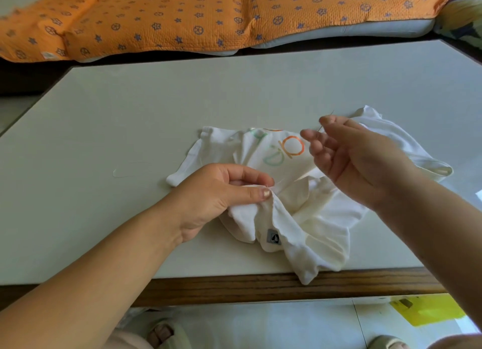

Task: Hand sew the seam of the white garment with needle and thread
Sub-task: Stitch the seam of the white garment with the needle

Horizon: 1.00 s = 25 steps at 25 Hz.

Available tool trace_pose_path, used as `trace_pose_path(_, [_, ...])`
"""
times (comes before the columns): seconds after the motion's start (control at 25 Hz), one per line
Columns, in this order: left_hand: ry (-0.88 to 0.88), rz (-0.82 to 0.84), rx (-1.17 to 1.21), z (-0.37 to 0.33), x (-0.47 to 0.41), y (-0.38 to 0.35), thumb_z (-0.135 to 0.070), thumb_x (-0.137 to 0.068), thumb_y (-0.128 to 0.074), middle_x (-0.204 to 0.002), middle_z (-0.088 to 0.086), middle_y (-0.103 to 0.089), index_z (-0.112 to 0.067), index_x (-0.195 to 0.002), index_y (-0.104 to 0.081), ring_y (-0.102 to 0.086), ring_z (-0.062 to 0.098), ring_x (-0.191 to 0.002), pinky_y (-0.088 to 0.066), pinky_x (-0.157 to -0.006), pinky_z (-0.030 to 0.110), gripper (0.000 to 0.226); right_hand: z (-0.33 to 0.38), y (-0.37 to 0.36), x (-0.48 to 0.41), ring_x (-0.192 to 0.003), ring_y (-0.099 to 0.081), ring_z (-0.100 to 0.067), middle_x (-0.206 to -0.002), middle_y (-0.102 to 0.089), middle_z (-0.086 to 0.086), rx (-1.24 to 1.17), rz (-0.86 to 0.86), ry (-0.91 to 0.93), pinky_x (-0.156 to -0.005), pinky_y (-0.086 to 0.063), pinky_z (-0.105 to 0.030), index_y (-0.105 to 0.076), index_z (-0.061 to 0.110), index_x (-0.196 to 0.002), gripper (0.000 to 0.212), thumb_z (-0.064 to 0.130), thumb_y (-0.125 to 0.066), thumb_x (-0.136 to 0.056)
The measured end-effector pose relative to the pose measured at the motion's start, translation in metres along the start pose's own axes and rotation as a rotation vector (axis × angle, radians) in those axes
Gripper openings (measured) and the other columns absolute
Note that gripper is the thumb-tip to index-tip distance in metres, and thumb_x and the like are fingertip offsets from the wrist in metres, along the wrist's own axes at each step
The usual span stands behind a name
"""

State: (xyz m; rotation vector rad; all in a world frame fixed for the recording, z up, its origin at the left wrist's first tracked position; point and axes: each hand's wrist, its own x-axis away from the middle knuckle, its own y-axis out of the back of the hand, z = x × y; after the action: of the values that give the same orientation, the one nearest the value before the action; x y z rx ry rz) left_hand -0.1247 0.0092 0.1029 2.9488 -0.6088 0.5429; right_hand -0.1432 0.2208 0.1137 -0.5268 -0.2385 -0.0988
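Observation:
The white garment (307, 218) lies crumpled on the pale table (182, 108), with coloured letters on its front and a small grey label near its lower fold. My left hand (221, 197) pinches a fold of its seam between thumb and forefinger. My right hand (347, 155) is raised above the garment's right side and pinches the thin needle (326, 120), whose tip points up and to the right. A faint white thread (292, 183) runs from the pinched seam toward my right hand.
A loose curl of thread (122, 173) lies on the table left of the garment. An orange patterned quilt (208, 17) covers a couch beyond the far edge. The wooden front edge (234, 288) is near me, with a yellow object (427, 312) on the floor.

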Motion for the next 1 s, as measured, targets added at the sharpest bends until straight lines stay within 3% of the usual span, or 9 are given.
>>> trace_pose_path(0.2, [-0.022, 0.033, -0.033, -0.001, 0.001, 0.001, -0.016, -0.058, -0.078, -0.088, 0.004, -0.076, -0.022, -0.085, -0.073, -0.071, 0.012, -0.085, -0.054, -0.082, 0.023, 0.028, 0.004, 0.007, -0.012, -0.081, -0.074, -0.028, -0.073, -0.068, -0.012, -0.194, -0.017, 0.076, -0.071, -0.06, -0.03, -0.053, 0.01, -0.086, 0.021, 0.004, -0.04, -0.101])
trace_pose_path(0.4, [-0.034, 0.038, -0.081, -0.002, 0.001, 0.001, -0.019, -0.059, -0.079, -0.088, 0.004, -0.076, -0.023, -0.088, -0.071, -0.071, 0.014, -0.086, -0.053, -0.085, 0.028, 0.03, 0.007, 0.01, -0.014, -0.082, -0.073, -0.027, -0.069, -0.067, -0.009, -0.152, -0.066, 0.146, -0.073, -0.059, -0.029, -0.052, 0.01, -0.089, 0.019, 0.003, -0.039, -0.102])
trace_pose_path(0.48, [-0.043, 0.013, -0.118, -0.002, 0.001, 0.0, -0.02, -0.061, -0.079, -0.088, 0.004, -0.076, -0.021, -0.091, -0.07, -0.071, 0.014, -0.085, -0.052, -0.085, 0.029, 0.031, 0.001, 0.004, -0.009, -0.072, -0.073, -0.024, -0.065, -0.065, -0.007, 0.001, -0.094, 0.133, -0.065, -0.058, -0.027, -0.053, 0.01, -0.089, 0.017, 0.004, -0.042, -0.101])
trace_pose_path(0.56, [-0.063, -0.033, -0.132, -0.001, 0.001, -0.002, -0.018, -0.065, -0.08, -0.087, 0.005, -0.076, -0.02, -0.09, -0.069, -0.072, 0.013, -0.084, -0.053, -0.086, 0.031, 0.028, -0.008, -0.006, 0.003, -0.06, -0.069, -0.019, -0.06, -0.064, -0.003, 0.353, -0.107, 0.145, -0.054, -0.053, -0.027, -0.054, 0.011, -0.088, 0.014, 0.007, -0.046, -0.099])
trace_pose_path(0.72, [-0.115, -0.143, -0.105, 0.0, 0.001, -0.003, -0.027, -0.057, -0.081, -0.084, 0.005, -0.075, -0.021, -0.081, -0.067, -0.07, 0.014, -0.082, -0.053, -0.087, 0.031, 0.028, -0.037, -0.019, 0.047, -0.067, -0.065, -0.008, -0.073, -0.067, 0.006, 1.124, -0.01, 0.394, -0.066, -0.052, -0.032, -0.056, 0.022, -0.085, 0.006, 0.023, -0.053, -0.091])
trace_pose_path(0.84, [-0.122, -0.144, -0.068, 0.002, -0.001, -0.005, -0.031, -0.056, -0.08, -0.084, 0.004, -0.074, -0.022, -0.08, -0.067, -0.068, 0.014, -0.082, -0.052, -0.088, 0.032, 0.029, -0.051, -0.024, 0.064, -0.078, -0.058, -0.005, -0.079, -0.061, 0.013, 1.214, 0.048, 0.522, -0.068, -0.045, -0.024, -0.053, 0.029, -0.084, 0.006, 0.03, -0.056, -0.09])
trace_pose_path(1.0, [-0.087, -0.123, -0.079, 0.002, -0.001, -0.003, -0.031, -0.06, -0.078, -0.088, 0.003, -0.076, -0.021, -0.088, -0.068, -0.071, 0.012, -0.087, -0.05, -0.088, 0.029, 0.031, -0.055, -0.016, 0.056, -0.076, -0.057, -0.007, -0.074, -0.062, 0.008, 1.164, 0.028, 0.464, -0.067, -0.045, -0.026, -0.054, 0.023, -0.083, 0.011, 0.023, -0.061, -0.092])
